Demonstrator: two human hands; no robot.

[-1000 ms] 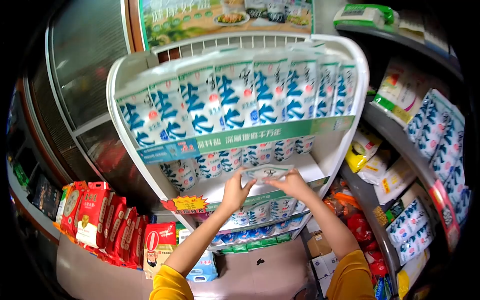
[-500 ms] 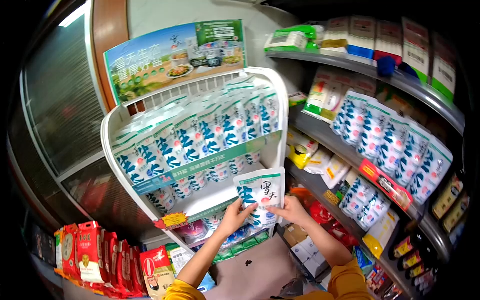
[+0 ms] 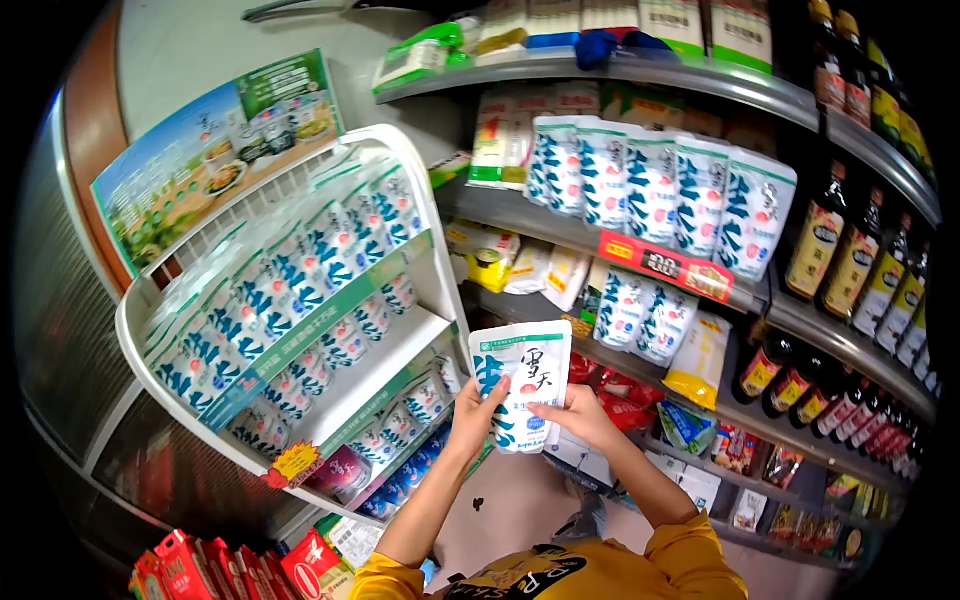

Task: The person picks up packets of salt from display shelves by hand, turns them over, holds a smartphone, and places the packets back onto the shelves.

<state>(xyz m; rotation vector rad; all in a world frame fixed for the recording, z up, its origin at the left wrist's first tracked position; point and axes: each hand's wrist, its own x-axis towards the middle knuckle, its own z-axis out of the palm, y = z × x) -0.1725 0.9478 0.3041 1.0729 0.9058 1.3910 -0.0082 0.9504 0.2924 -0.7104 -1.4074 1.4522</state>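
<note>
A white pouch (image 3: 522,375) with blue and black lettering is upright between my two hands, front of the body. My left hand (image 3: 475,412) grips its left edge, thumb on the front. On its right edge my right hand (image 3: 580,415) is closed, thumb also across the front. Similar pouches (image 3: 650,190) stand in a row on the grey shelf to the right, above a red price strip (image 3: 665,266). More of them fill the white display rack (image 3: 445,330) on the left.
Dark sauce bottles (image 3: 820,240) line the shelves at far right. A yellow-and-white bag (image 3: 697,360) lies on a lower shelf. Red packages (image 3: 190,570) stand at the bottom left. A poster (image 3: 220,150) tops the rack. Pinkish floor (image 3: 490,520) shows below my hands.
The view has turned right, bringing the grey shelves and bottles into sight. The pouch, first tilted nearly flat by the rack, is now upright, facing me, away from the rack.
</note>
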